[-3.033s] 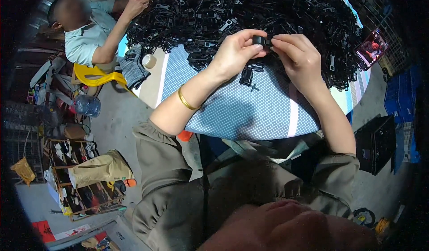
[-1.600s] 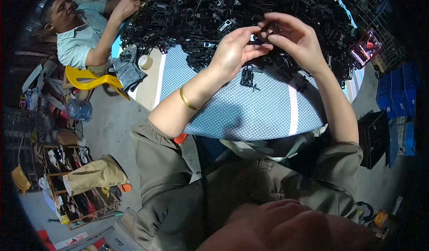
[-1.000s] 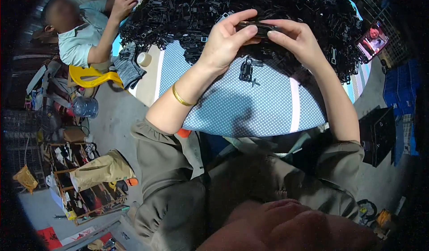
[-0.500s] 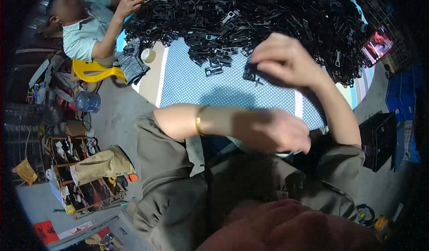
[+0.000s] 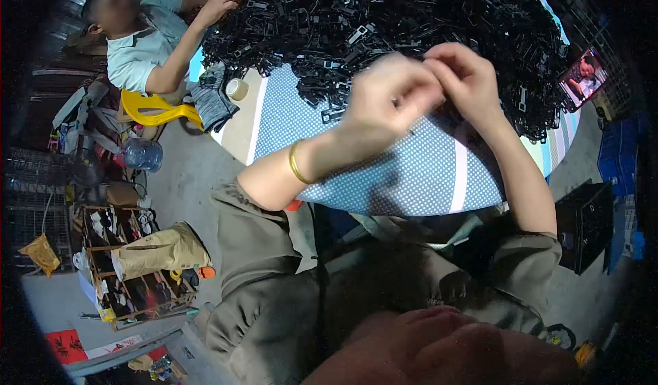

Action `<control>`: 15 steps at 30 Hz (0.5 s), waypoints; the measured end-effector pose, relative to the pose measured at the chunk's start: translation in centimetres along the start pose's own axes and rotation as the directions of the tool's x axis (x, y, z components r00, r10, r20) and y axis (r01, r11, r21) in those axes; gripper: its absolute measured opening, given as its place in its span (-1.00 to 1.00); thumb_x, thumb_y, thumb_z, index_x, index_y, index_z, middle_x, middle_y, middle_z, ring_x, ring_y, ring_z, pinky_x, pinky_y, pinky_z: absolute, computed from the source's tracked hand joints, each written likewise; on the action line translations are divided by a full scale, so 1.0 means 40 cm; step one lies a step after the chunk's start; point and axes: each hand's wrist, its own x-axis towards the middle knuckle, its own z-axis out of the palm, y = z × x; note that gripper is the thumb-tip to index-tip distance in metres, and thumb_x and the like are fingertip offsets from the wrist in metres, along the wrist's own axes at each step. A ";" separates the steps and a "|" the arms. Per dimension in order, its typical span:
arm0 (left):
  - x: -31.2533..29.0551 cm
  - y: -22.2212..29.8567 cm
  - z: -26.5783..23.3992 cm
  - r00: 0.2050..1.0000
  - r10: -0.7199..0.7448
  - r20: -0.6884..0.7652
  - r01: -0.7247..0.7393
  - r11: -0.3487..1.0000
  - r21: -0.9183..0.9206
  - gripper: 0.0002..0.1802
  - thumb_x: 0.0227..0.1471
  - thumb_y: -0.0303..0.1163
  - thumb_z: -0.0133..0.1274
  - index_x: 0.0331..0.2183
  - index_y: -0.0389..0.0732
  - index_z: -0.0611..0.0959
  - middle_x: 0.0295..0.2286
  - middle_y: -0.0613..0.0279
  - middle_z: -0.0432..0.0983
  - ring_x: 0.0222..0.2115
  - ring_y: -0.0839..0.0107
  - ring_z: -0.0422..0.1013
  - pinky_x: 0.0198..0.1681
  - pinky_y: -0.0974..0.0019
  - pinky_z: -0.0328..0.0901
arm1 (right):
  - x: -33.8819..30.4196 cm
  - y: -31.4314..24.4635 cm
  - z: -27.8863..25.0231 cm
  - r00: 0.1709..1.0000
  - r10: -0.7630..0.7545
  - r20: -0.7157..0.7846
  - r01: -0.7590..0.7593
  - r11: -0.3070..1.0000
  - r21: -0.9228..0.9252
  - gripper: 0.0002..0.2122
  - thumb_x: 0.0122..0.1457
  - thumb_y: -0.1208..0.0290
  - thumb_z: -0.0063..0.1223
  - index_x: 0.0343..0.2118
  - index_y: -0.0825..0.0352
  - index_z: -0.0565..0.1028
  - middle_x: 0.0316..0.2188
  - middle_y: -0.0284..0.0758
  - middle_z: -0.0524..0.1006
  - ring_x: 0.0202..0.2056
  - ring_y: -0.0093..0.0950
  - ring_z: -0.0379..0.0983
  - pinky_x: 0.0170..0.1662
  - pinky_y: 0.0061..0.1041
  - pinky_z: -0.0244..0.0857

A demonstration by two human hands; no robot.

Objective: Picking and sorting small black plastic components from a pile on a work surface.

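Above the table's near middle, my left hand (image 5: 392, 96), gold bangle on its wrist, is blurred with its fingers curled inward. My right hand (image 5: 470, 77) meets it from the right, thumb and fingers pinched together. The fingertips of both hands come close or touch; whatever is between them is too small or hidden to make out. Just beyond the hands spreads a large heap of small black plastic parts (image 5: 301, 35), several with rectangular openings. One such black part (image 5: 332, 116) lies on the dotted tablecloth (image 5: 281, 121) left of my left hand.
Across the table at the left, another person (image 5: 140, 39) handles something small. A roll of tape (image 5: 236, 89) and a folded grey cloth (image 5: 214, 101) lie at the table's left edge. A lit phone screen (image 5: 583, 78) stands at the right. A yellow stool (image 5: 156, 116) is beside the table.
My left hand has swung up from near my lap to meet my right hand over the table. My right hand has shifted slightly right, away from the loose part beneath it.
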 end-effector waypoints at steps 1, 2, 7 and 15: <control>0.012 -0.023 -0.015 0.997 -0.048 -0.064 0.050 0.998 0.038 -0.79 -0.19 -0.52 0.11 -0.38 -0.29 0.51 -0.47 0.26 0.40 -0.52 0.56 0.33 -0.46 0.51 0.26 | 0.004 -0.015 -0.008 0.981 0.191 0.008 -0.190 0.970 0.149 -0.90 0.05 0.50 0.00 -0.38 0.41 0.43 -0.50 -0.40 0.46 -0.49 -0.65 0.38 -0.40 -0.69 0.29; 0.016 -0.037 -0.014 0.986 -0.161 -0.050 0.165 0.983 0.084 -0.69 -0.18 -0.52 0.12 -0.29 -0.30 0.46 -0.41 0.28 0.38 -0.49 0.61 0.31 -0.43 0.57 0.26 | 0.006 -0.020 -0.011 0.975 0.221 -0.008 -0.213 0.951 0.224 -0.89 0.05 0.48 0.00 -0.39 0.41 0.43 -0.51 -0.40 0.45 -0.51 -0.66 0.36 -0.42 -0.69 0.28; 0.010 -0.076 0.011 0.892 -0.424 0.155 0.448 0.796 -0.407 -0.70 -0.07 -0.49 0.03 -0.25 -0.39 0.40 -0.51 0.17 0.45 -0.54 0.52 0.40 -0.49 0.53 0.34 | 0.008 -0.003 -0.021 0.956 0.283 0.077 -0.293 0.936 0.195 -0.89 0.02 0.49 0.03 -0.43 0.42 0.44 -0.48 -0.40 0.44 -0.47 -0.65 0.36 -0.39 -0.69 0.27; 0.090 -0.167 -0.061 0.957 -0.268 -0.110 0.269 0.963 0.003 -0.74 -0.09 -0.41 0.05 -0.27 -0.29 0.53 -0.42 0.24 0.48 -0.42 0.53 0.39 -0.42 0.48 0.30 | 0.010 0.025 -0.018 0.996 -0.039 -0.085 0.031 0.996 -0.089 -0.91 -0.09 0.56 0.12 -0.53 0.46 0.48 -0.42 -0.32 0.46 -0.41 -0.59 0.38 -0.36 -0.68 0.27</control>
